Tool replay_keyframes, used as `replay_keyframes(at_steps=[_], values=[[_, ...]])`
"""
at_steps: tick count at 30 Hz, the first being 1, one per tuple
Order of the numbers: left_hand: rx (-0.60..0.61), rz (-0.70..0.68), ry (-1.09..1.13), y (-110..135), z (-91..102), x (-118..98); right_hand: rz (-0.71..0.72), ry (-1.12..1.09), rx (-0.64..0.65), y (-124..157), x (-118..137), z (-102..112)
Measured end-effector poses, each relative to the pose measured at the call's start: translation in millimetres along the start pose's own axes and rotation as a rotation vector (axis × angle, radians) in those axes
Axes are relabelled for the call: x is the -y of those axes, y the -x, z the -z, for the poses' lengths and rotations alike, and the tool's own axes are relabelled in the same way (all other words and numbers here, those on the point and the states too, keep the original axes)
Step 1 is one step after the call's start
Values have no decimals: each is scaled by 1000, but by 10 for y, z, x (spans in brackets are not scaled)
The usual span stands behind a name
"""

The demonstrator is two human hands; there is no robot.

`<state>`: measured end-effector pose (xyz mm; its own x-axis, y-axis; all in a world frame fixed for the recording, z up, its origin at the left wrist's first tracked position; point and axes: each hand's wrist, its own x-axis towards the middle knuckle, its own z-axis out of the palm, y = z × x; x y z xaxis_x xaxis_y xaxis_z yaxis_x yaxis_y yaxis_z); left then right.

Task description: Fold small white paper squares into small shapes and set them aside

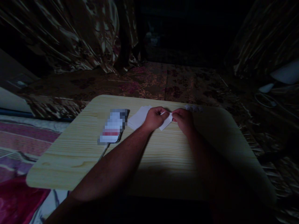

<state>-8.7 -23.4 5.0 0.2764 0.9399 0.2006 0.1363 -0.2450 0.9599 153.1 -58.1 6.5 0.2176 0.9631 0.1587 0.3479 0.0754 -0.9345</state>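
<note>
Both my hands meet over the far middle of a light wooden table (pixel 149 155). My left hand (pixel 156 118) and my right hand (pixel 183 119) are closed, each pinching one side of a small white paper piece (pixel 166 122) held just above the tabletop. More white paper (pixel 138 117) lies flat on the table to the left of my left hand. The scene is dim, so finer detail of the paper is hard to see.
A phone (pixel 113 127) with a lit screen lies on the table's left part, a cable running from it toward the near edge. Patterned fabric covers the floor and hangs behind. A striped red cloth (pixel 21 146) lies at the left. White objects (pixel 283 74) sit at the right.
</note>
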Motion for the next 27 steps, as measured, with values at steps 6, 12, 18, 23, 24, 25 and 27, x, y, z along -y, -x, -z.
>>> replay_keyframes(at_steps=[6, 12, 18, 23, 24, 25, 27], values=[[-6, 48, 40, 2, -8, -22, 29, 45, -47, -2, -16, 7], [-38, 26, 67, -22, -1, 5, 21, 31, -31, -7, -11, 19], [-9, 14, 31, -7, 0, -8, 67, 66, -59, -27, -84, -7], [-8, 15, 42, -3, 0, -29, 71, 58, -43, -37, -96, -9], [-6, 10, 43, -3, 0, -31, 69, 60, -35, -35, -89, -9], [-1, 4, 44, -3, 0, -32, 69, 66, -30, -32, -80, -10], [14, 1, 47, -2, -1, -31, 76, 79, -31, -26, -64, -12]])
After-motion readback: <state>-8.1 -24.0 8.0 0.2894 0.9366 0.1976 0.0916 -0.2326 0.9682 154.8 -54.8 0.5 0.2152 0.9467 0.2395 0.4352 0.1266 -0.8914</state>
